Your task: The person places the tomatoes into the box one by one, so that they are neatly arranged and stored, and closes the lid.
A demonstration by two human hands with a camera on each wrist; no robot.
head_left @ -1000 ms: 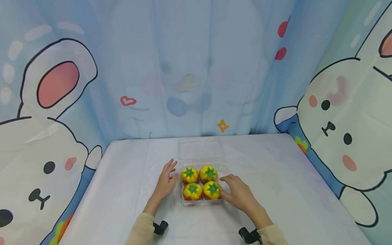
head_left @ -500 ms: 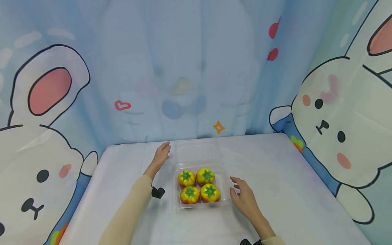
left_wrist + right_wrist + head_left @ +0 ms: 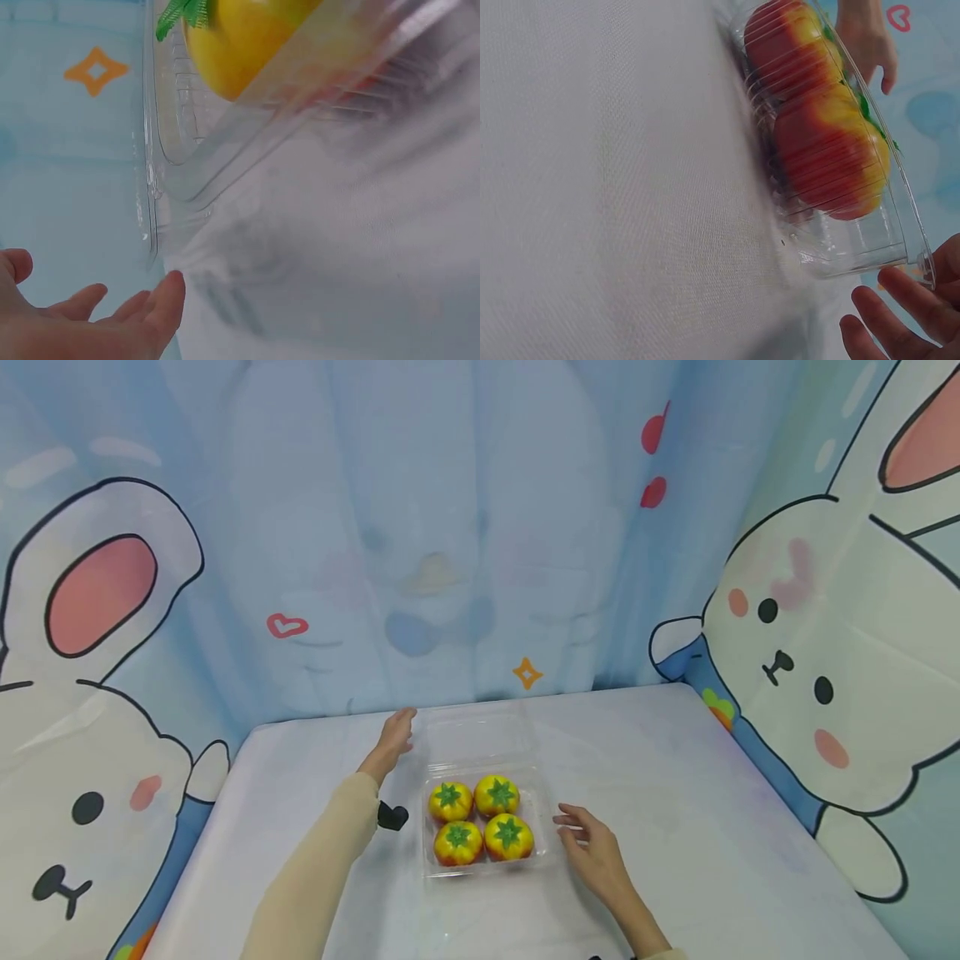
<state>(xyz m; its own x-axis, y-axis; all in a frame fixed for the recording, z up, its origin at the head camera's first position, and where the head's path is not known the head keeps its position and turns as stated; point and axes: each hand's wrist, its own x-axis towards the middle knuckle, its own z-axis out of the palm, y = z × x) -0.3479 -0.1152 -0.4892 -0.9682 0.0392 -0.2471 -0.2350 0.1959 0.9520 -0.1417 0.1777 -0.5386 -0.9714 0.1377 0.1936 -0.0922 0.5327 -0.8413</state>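
Note:
A clear plastic clamshell box stands on the table with its lid folded back, away from me. Inside sit several yellow-and-red round fruits with green leafy tops. My left hand reaches out to the left edge of the lid, its fingers loosely bent and holding nothing. My right hand hovers at the right side of the box, fingers spread and slightly bent. In the right wrist view its fingers lie close to a corner of the rim; whether they touch it I cannot tell.
A white cloth covers the table. Behind it hangs a light blue curtain, with printed rabbits on the left and right. A dark wrist camera sits on my left wrist.
My left hand has moved forward from beside the fruits to beside the lid. The right hand has drawn away from the fruits, to the right of the box. The head view has shifted slightly.

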